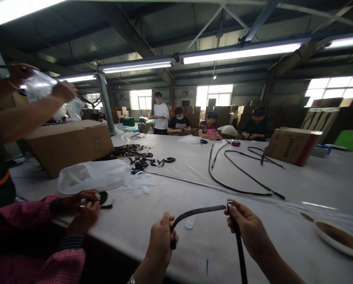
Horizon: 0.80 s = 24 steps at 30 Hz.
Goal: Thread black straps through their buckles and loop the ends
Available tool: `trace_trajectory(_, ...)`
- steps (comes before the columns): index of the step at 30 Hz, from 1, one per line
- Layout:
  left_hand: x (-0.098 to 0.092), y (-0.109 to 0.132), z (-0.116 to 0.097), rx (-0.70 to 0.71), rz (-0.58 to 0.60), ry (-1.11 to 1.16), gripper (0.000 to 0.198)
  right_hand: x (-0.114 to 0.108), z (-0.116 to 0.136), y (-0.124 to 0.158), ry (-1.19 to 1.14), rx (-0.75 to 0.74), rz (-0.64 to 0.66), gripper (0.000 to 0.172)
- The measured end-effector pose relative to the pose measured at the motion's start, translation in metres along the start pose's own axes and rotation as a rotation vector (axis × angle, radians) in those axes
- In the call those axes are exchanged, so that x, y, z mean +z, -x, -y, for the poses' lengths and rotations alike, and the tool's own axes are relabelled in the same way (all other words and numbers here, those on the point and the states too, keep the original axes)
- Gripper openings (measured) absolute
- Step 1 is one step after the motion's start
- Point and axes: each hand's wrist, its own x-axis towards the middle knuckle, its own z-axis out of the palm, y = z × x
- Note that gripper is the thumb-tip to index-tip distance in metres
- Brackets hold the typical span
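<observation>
My left hand (161, 240) is closed round one part of a black strap (198, 212), thumb on top. From there the strap arcs rightward to my right hand (250, 228), which pinches it beside a small metal piece (230, 204). Below the right fingers a black length (239, 252) hangs past the table edge. Whether both lengths are one strap I cannot tell. Between my hands, a white paper strip (190, 221) lies on the white table (129, 232). A thin dark scrap (207, 267) is nearer to me.
At left, a co-worker's hands (86, 213) hold a coiled black strap. Another person's arms (25, 112) lift clear plastic over a cardboard box (66, 146). Black straps (241, 191) lie mid-table. At right are a tape roll (340, 236) and an upright carton (291, 146).
</observation>
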Motion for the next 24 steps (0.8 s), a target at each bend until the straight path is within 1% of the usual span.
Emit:
trace_trajectory(2, 0.000, 0.001, 0.000, 0.011, 0.000, -0.016, 0.058, 0.000, 0.003, 0.000, 0.043, 0.024, -0.013, 0.053)
trace_trajectory(5, 0.000, 0.003, 0.000, 0.020, 0.010, -0.030, 0.061, -0.002, 0.005, 0.002, 0.085, 0.067, 0.012, 0.059)
trace_trajectory(7, 0.001, 0.004, 0.000, 0.025, 0.012, -0.030, 0.063, -0.005, 0.005, 0.004, 0.178, 0.072, 0.021, 0.061)
trace_trajectory(8, 0.001, 0.004, 0.000, 0.027, 0.011, -0.029, 0.064, -0.006, 0.004, 0.006, 0.252, 0.045, 0.017, 0.061)
trace_trajectory(10, 0.001, 0.005, 0.000, 0.027, 0.011, -0.031, 0.064, -0.008, 0.002, 0.010, 0.430, -0.064, -0.008, 0.055)
trace_trajectory(12, 0.001, 0.005, 0.000, 0.022, 0.018, -0.034, 0.064, -0.006, 0.002, 0.017, 0.581, -0.239, -0.036, 0.042)
trace_trajectory(13, 0.002, 0.006, 0.000, 0.018, 0.025, -0.035, 0.063, -0.004, 0.003, 0.021, 0.638, -0.345, -0.028, 0.035)
trace_trajectory(14, 0.002, 0.006, 0.000, 0.014, 0.035, -0.037, 0.063, 0.000, 0.004, 0.026, 0.685, -0.462, 0.000, 0.029)
trace_trajectory(16, 0.003, 0.008, 0.001, 0.009, 0.059, -0.045, 0.063, 0.011, 0.008, 0.035, 0.757, -0.709, 0.114, 0.021)
trace_trajectory(17, 0.003, 0.010, 0.001, 0.006, 0.074, -0.052, 0.062, 0.018, 0.010, 0.040, 0.793, -0.811, 0.191, 0.022)
trace_trajectory(18, 0.004, 0.012, 0.003, 0.004, 0.090, -0.061, 0.062, 0.025, 0.011, 0.044, 0.830, -0.885, 0.271, 0.026)
trace_trajectory(19, 0.005, 0.014, 0.005, 0.000, 0.109, -0.071, 0.061, 0.033, 0.012, 0.048, 0.872, -0.930, 0.343, 0.031)
trace_trajectory(21, 0.007, 0.019, 0.008, -0.017, 0.152, -0.094, 0.060, 0.046, 0.011, 0.053, 0.975, -0.965, 0.463, 0.039)
trace_trajectory(24, 0.008, 0.025, 0.012, -0.054, 0.216, -0.124, 0.058, 0.057, 0.009, 0.056, 1.140, -0.953, 0.557, 0.040)
